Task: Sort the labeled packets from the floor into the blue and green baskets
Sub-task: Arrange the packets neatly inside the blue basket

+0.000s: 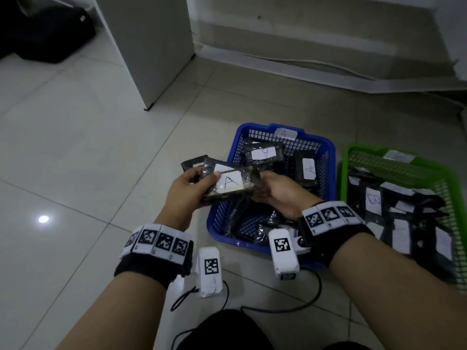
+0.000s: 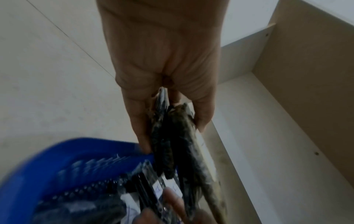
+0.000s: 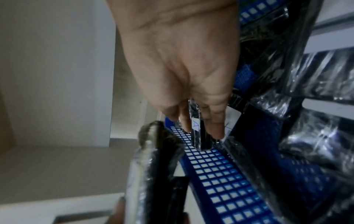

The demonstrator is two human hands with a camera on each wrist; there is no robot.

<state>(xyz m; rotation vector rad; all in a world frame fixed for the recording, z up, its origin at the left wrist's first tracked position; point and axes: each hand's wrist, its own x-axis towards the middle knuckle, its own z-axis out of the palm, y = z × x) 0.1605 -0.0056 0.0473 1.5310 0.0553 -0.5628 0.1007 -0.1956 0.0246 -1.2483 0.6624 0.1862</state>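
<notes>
My left hand (image 1: 202, 180) grips a small stack of black plastic-wrapped packets (image 1: 230, 184); the top one bears a white label "A". In the left wrist view the left hand (image 2: 172, 136) clamps the stack (image 2: 184, 139) edge-on between thumb and fingers. My right hand (image 1: 265, 184) meets the stack's right end above the blue basket (image 1: 326, 152). The right hand (image 3: 203, 131) pinches one thin packet (image 3: 196, 133) marked "A" between its fingers. The blue basket holds several "A" packets (image 1: 262, 152). To its right the green basket (image 1: 353, 157) holds several packets, one marked "B" (image 1: 372, 200).
A white cabinet panel (image 1: 151, 46) stands on the tiled floor behind my left hand. A black bag (image 1: 45, 34) lies at the far left. A wall base with a cable (image 1: 328, 66) runs behind the baskets. Black cords (image 1: 278, 309) trail near my knees.
</notes>
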